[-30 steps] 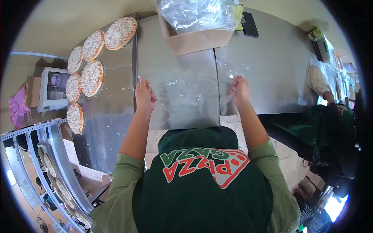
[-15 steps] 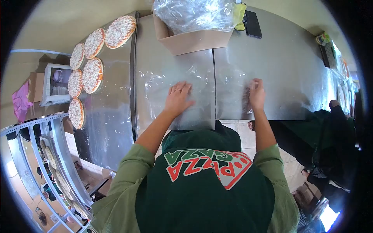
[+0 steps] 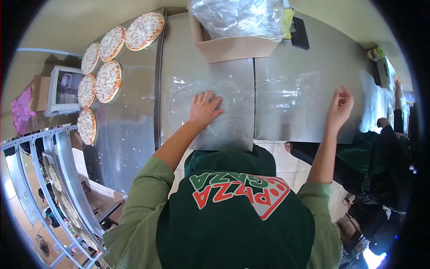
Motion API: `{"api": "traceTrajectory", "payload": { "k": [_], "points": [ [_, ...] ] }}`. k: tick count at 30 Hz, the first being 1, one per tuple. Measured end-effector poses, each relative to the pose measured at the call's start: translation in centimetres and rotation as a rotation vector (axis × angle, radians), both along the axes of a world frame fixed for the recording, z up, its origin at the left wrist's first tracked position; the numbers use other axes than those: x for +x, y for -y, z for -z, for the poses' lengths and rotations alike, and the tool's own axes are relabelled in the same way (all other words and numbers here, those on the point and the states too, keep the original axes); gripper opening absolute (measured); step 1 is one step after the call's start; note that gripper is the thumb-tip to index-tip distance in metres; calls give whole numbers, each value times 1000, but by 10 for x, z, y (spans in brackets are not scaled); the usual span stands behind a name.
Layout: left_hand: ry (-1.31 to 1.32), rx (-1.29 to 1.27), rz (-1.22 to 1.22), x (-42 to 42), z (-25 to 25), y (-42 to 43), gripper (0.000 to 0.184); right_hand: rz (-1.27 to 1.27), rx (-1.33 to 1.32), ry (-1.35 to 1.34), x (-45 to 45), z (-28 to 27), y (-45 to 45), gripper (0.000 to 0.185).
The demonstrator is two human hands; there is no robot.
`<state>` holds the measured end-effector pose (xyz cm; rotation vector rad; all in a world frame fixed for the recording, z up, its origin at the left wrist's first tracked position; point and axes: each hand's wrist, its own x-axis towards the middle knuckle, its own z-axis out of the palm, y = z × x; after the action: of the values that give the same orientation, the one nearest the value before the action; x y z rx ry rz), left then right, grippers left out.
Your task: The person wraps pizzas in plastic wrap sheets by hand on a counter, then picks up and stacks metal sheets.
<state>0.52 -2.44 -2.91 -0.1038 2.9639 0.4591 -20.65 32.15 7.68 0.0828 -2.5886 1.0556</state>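
Observation:
A clear plastic bag lies spread across the steel table, over the seam between its two tops. My left hand, with a ring on one finger, rests on the left part of the plastic, fingers spread and pressed lightly down. To the right of the plastic, my right hand is over the bare steel, apart from the bag. Its fingers are loosely curled and a little apart, with nothing visible in them.
A cardboard box full of clear plastic bags stands at the back, beside a black phone. Several cheese-topped pizzas lie on the left table. A metal rack is at lower left. Another person is at the right.
My right hand has moved right, away from the plastic, which now lies flatter and reaches farther right. My left hand has stayed on the plastic.

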Motion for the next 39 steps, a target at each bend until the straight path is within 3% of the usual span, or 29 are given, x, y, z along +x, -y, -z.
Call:
{"api": "traceTrajectory", "payload": {
  "k": [1,3,4,7,10,13,15,18,20,21,23,26,29,30,33,34,37,38,39],
  "points": [
    [-32,10,12,2,5,2,81,-269,-190,38,21,10,17,37],
    [-106,29,44,0,11,4,86,-660,-69,369,67,-2,74,42],
    [-112,-16,1,-3,2,3,88,-764,255,659,82,-21,101,49],
    [-57,-98,-162,-8,-29,3,94,-600,811,429,76,41,79,76],
    [71,-61,-294,-11,-32,5,96,-620,757,621,64,49,74,94],
    [-65,58,-300,-5,-36,16,85,-673,623,407,63,67,65,85],
    [-295,224,-284,10,-35,37,73,-684,597,407,61,83,60,82],
    [-662,212,-507,49,-35,109,49,-691,618,516,79,79,71,71],
    [-874,361,-1074,85,-45,179,37,-768,645,374,81,99,61,74],
    [-1180,924,-1305,105,-33,227,38,-733,660,390,81,104,58,76],
    [-1383,936,-1780,141,-43,293,50,-677,665,429,86,106,59,80],
    [-1079,1556,-1983,172,-40,367,84,-619,642,473,93,100,62,82],
    [-867,1862,-1903,184,-31,404,101,-574,643,479,101,100,60,81],
    [-836,1884,-1755,185,-31,403,103,-567,645,483,104,97,62,81],
    [-1040,2058,-1373,183,2,415,99,-577,637,481,111,86,68,79],
    [-1117,2065,-1349,162,-24,387,89,-584,633,484,114,82,69,78],
    [-989,2555,3,149,29,388,81,-565,587,466,117,78,72,75],
    [-1178,2112,-847,125,-16,348,72,-566,561,493,116,76,73,74],
    [-1167,2130,-737,122,-9,336,71,-570,533,518,113,74,74,73]
  ]
}}
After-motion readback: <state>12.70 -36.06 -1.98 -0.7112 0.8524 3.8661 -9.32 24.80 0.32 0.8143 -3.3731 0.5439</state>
